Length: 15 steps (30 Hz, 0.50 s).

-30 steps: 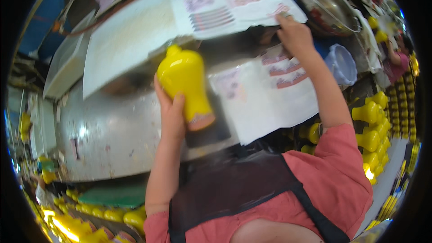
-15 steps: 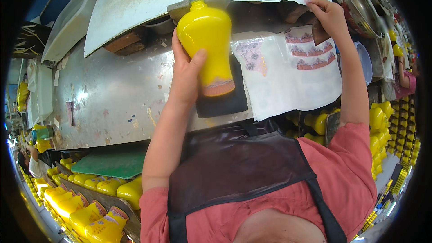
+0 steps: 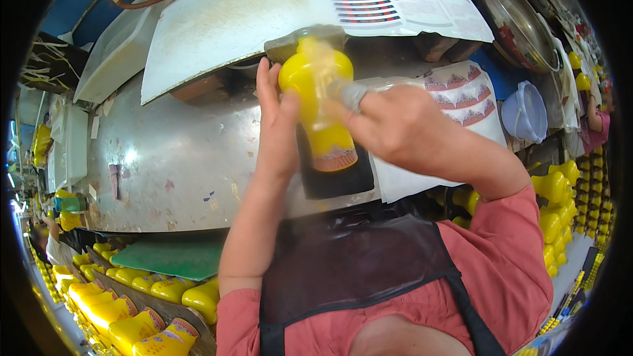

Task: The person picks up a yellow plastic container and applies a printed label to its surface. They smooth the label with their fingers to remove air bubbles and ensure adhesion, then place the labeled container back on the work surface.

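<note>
— Where's the yellow vase?
— On its side at the counter, neck pointing away from the worker, patterned base toward the apron. The neck end meets a grey block, which probably keeps the narrow top propped and stops a roll.

— And the dark pad?
— Beneath the base end, likely to spare the glossy finish from bare metal. Whether they touch, I can't tell from here.

— How is the vase held?
— The left hand stands half open at its left flank, thumb against it, fingers straight: steadying, I'd judge, more than gripping, which leaves the upper face clear.

— The right?
— The right hand reaches across, fingers bent over the body beside a blurred pale piece. Too smeared to say whether it's gripped.

— Those printed sheets?
— Just beside the vase, under the right forearm, presumably for a short reach.
</note>
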Each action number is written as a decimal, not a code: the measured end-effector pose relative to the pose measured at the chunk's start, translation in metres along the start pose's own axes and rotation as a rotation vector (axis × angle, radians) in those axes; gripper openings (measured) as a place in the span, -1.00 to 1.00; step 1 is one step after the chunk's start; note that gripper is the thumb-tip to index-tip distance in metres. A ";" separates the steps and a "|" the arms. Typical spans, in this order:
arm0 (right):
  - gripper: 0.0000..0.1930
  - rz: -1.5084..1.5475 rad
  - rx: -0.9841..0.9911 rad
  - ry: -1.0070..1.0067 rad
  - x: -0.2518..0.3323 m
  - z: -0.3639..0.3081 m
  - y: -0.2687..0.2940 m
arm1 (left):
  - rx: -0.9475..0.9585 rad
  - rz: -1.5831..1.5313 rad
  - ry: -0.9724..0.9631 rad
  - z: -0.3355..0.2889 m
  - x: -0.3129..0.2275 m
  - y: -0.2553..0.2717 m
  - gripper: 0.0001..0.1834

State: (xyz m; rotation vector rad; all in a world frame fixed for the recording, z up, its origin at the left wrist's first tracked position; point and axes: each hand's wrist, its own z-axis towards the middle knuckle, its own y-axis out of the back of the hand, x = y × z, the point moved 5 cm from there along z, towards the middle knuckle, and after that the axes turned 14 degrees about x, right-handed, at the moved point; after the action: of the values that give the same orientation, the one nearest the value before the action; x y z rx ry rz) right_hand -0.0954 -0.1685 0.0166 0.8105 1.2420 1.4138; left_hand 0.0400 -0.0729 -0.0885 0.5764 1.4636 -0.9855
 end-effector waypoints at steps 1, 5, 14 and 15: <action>-0.52 0.002 0.037 0.007 0.008 -0.001 -0.005 | 0.009 0.063 -0.021 0.004 -0.006 0.001 -0.11; -0.52 -0.040 0.057 0.019 0.020 -0.005 -0.023 | -0.027 0.308 -0.023 0.020 -0.022 0.001 -0.24; -0.71 -0.175 -0.024 0.152 0.044 -0.030 -0.038 | -0.127 0.545 -0.188 0.020 -0.010 0.005 -0.35; -0.74 -0.113 -0.002 0.130 0.043 -0.031 -0.036 | -0.126 0.554 -0.204 0.018 -0.009 0.007 -0.34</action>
State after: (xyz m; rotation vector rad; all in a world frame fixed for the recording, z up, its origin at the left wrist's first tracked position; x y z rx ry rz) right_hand -0.1254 -0.1375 -0.0310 0.6453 1.3636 1.3928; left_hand 0.0566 -0.0829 -0.0804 0.7156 1.0879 -0.4950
